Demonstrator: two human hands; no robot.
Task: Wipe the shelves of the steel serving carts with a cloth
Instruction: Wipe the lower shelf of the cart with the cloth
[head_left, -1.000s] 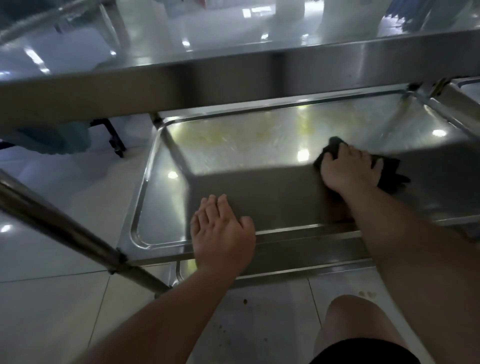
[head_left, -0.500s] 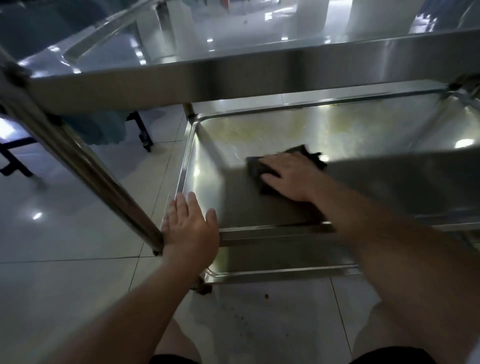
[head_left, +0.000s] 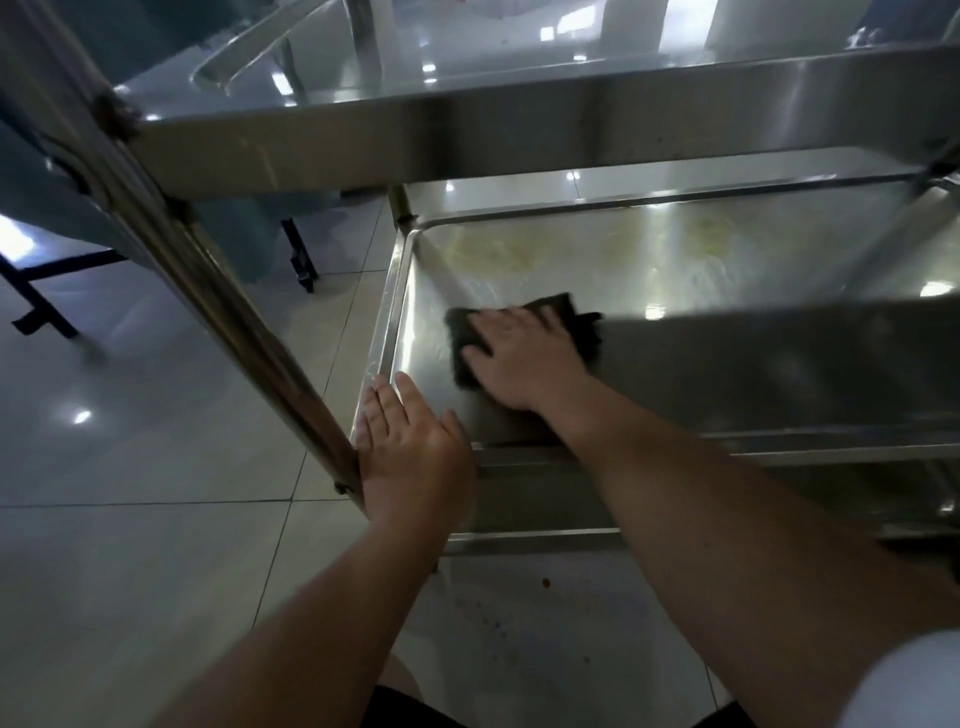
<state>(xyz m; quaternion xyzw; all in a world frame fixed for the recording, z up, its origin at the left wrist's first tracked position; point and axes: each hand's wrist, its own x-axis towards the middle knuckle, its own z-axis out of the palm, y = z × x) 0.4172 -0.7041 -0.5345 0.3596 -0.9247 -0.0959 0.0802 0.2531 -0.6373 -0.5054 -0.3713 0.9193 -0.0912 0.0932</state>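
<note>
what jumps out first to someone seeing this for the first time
The right hand pressing a dark cloth flat on the middle shelf of the steel cart, near its left end. Behind it, yellowish smears streak the shelf's far side. The left hand rests on the shelf's near left corner beside the slanted cart post.

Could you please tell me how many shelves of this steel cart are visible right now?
2: the top shelf runs across the upper frame, and the lower shelf sits beneath it, under the cloth. A further tier below may be hidden.
</note>
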